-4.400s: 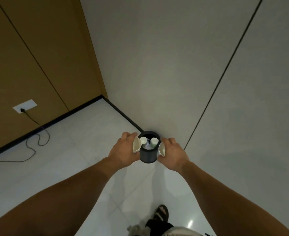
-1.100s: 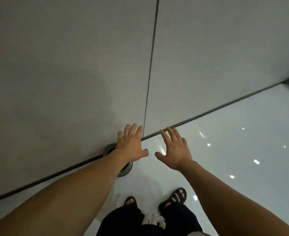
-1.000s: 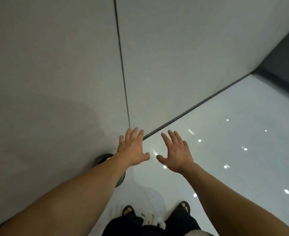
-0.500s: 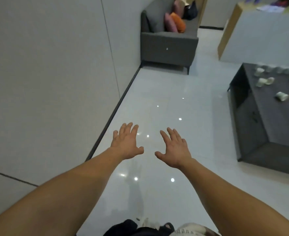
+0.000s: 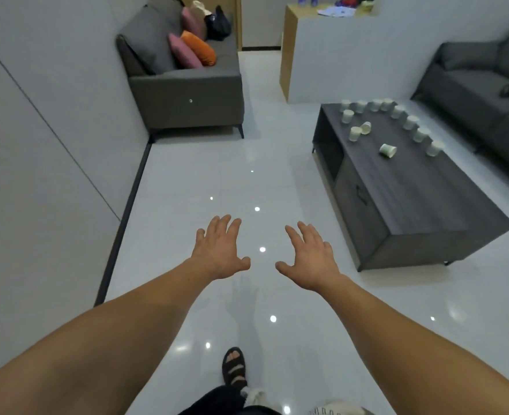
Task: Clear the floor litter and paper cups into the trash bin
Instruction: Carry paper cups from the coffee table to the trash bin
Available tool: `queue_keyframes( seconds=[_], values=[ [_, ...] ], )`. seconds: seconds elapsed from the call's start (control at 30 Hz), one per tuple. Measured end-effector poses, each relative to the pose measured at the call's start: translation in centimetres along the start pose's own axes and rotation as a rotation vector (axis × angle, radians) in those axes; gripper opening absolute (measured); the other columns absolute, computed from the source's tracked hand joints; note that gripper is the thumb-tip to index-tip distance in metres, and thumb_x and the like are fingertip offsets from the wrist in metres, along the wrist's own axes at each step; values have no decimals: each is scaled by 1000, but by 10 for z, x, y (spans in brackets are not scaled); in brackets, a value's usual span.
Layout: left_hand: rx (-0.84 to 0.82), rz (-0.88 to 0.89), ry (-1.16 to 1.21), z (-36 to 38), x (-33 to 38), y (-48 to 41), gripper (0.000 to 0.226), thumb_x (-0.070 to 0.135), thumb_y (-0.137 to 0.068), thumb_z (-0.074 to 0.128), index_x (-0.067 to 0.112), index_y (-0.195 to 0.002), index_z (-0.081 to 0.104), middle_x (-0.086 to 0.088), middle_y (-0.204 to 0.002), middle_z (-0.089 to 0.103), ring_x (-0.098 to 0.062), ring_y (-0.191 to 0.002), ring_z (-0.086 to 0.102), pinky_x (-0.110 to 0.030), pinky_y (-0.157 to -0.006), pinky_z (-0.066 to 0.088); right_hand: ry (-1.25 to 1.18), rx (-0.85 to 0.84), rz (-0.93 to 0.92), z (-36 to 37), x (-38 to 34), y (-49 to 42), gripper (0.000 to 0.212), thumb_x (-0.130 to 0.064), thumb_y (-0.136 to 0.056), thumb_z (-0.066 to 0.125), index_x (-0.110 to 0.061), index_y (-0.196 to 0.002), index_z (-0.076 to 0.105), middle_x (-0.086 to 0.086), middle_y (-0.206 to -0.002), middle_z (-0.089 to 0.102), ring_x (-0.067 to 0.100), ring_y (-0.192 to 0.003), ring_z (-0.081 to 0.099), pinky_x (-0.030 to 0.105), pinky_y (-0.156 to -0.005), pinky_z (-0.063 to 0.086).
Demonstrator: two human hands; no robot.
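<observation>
a: change noted: left hand point(image 5: 219, 250) and right hand point(image 5: 308, 259) no longer hold anything; view has swung off the bin into the room.
b: state?
a: both spread wide, empty, over the floor point(image 5: 217, 175).
b: target?
a: paper cups point(image 5: 386, 150) on the coffee table point(image 5: 412, 205), ahead and rightward, its long axis running away. right hand nearer. bin out of view.

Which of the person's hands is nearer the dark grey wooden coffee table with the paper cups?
Right. The right hand hovers open alongside the dark grey wooden coffee table; the left hand is farther off, toward the wall.
</observation>
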State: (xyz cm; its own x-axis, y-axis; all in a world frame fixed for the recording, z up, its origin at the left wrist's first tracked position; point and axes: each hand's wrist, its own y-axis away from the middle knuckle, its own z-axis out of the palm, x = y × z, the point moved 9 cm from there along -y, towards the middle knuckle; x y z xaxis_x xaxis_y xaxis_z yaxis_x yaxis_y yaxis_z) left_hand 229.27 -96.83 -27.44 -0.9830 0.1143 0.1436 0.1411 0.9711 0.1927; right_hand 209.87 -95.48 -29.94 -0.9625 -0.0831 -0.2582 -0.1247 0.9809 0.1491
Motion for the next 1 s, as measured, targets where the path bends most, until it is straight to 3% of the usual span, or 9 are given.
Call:
queue_keyframes(
  seconds=[0.43,1.0],
  values=[
    [-28,271,-58,-43,106,-254,94,58,-79,58,24,-151,7,-3,-160,4,-26,-147,-1,-50,-116,14,-65,50,300,-54,138,-168,88,-64,-84,53,-33,-153,8,-2,-163,2,22,-149,-2,50,-116,15],
    [-65,343,-71,-64,281,-553,96,59,-78,58,26,-152,5,-2,-160,4,-26,-147,0,-50,-116,15,-107,17,333,-163,363,-401,89,-59,-84,55,-29,-155,8,-1,-162,2,22,-149,-1,48,-117,17]
  ],
)
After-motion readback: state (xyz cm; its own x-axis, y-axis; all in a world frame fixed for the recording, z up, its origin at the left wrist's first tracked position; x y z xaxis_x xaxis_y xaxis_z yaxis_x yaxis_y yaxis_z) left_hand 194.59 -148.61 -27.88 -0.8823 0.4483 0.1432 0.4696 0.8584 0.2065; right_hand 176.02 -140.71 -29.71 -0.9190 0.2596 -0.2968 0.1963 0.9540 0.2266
